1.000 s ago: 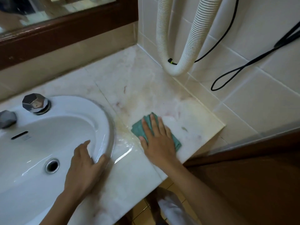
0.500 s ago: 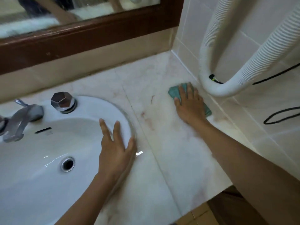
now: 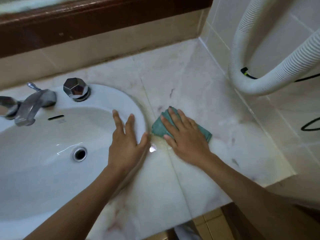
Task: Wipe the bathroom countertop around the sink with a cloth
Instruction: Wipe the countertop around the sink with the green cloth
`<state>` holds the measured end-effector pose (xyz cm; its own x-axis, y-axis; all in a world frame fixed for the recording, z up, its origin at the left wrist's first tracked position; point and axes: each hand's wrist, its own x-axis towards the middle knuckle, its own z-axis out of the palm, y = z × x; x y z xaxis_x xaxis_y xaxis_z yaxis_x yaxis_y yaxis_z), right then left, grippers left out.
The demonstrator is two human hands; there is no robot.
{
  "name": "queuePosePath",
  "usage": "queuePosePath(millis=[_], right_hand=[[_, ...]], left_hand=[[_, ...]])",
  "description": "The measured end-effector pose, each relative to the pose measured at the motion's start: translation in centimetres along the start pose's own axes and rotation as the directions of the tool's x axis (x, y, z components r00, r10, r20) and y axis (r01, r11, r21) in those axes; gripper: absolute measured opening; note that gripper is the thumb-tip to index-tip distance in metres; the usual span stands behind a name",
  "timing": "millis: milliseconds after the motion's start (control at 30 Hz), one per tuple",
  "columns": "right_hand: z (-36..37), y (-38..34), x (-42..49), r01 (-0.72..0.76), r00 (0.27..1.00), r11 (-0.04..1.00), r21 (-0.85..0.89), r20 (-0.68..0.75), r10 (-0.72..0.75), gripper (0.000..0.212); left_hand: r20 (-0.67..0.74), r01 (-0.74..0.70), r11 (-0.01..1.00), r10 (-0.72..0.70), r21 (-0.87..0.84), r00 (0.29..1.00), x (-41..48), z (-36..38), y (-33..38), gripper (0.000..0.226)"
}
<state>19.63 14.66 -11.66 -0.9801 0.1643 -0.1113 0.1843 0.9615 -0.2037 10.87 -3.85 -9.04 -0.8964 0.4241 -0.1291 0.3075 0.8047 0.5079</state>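
Observation:
A folded green cloth (image 3: 158, 127) lies flat on the pale marble countertop (image 3: 199, 94), just right of the white sink (image 3: 43, 170). My right hand (image 3: 185, 135) presses down on the cloth with fingers spread, covering most of it. My left hand (image 3: 126, 141) rests flat on the sink's right rim, fingers apart and holding nothing. A small wet patch glistens on the counter between the two hands.
A chrome tap (image 3: 32, 108) and faceted knob (image 3: 75, 89) stand at the sink's back. A white ribbed hose (image 3: 259, 84) loops against the tiled right wall, with a black cable (image 3: 310, 125) nearby. A brown mirror frame (image 3: 86, 23) runs along the back. The counter's front edge drops off at lower right.
My right hand has slid the cloth from the back right near the hose toward me and left, up to the sink's rim. My left hand has stayed on the rim.

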Motion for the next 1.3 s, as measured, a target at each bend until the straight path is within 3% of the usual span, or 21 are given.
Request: queuePosePath(millis=[100, 167, 333, 433, 600, 767, 867, 933, 1100, 1233, 1300], right_hand=[[0.2, 1.3, -4.4, -0.012, 1.0, 1.0, -0.016, -0.005, 0.012, 0.06], [-0.4, 4.1, -4.7, -0.096, 0.995, 0.995, -0.019, -0.029, 0.096, 0.061], [-2.0, 10.1, 2.3, -0.317, 0.947, 0.949, -0.003, -0.049, 0.316, 0.062], [-2.5, 9.7, 7.1, -0.366, 0.93, 0.931, 0.016, -0.039, 0.366, 0.059], [-1.3, 4.6, 7.3, -0.223, 0.975, 0.975, 0.018, -0.011, 0.223, 0.058], [1.2, -3.4, -1.8, -0.104, 0.994, 0.994, -0.02, -0.025, 0.104, 0.061], [1.8, -5.1, -7.6, -0.025, 1.0, 0.999, -0.023, 0.011, 0.025, 0.064], [2.0, -4.9, -9.8, -0.041, 0.999, 0.999, -0.034, 0.015, 0.042, 0.064], [3.3, -9.1, -11.4, -0.277, 0.959, 0.959, 0.063, -0.042, 0.28, 0.059], [4.9, -17.2, -13.5, -0.276, 0.958, 0.956, 0.102, -0.052, 0.282, 0.061], [5.6, -21.5, -14.7, -0.263, 0.962, 0.953, 0.147, -0.029, 0.27, 0.07]], left_hand=[[-0.004, -0.002, 1.0, 0.002, 0.003, 1.0, 0.0, 0.1, 0.0, 0.073], [-0.009, -0.005, 1.0, 0.005, -0.001, 1.0, 0.0, 0.1, -0.1, 0.072], [-0.027, -0.006, 1.0, 0.005, -0.015, 1.0, -0.1, 0.4, -0.4, 0.072], [-0.035, -0.003, 1.0, 0.002, -0.018, 0.999, 0.0, 0.5, -0.4, 0.071], [-0.036, 0.007, 1.0, -0.007, 0.005, 0.999, -0.1, 0.5, -0.4, 0.069], [0.035, 0.04, 0.999, -0.04, -0.011, 0.999, -1.9, 0.0, -0.1, 0.067], [0.105, -0.012, 0.998, 0.005, 0.067, 0.995, -5.0, -0.4, -1.0, 0.06], [0.109, -0.058, 0.985, 0.041, 0.162, 0.993, -7.7, -0.9, -2.5, 0.059], [-0.026, -0.11, 0.954, 0.122, 0.278, 0.992, -15.8, -2.2, -9.5, 0.061], [-0.148, -0.127, 0.983, 0.146, 0.13, 0.978, -22.7, -3.4, -15.2, 0.057], [-0.218, -0.055, 0.998, 0.045, -0.039, 0.975, -26.2, -3.9, -17.3, 0.055]])
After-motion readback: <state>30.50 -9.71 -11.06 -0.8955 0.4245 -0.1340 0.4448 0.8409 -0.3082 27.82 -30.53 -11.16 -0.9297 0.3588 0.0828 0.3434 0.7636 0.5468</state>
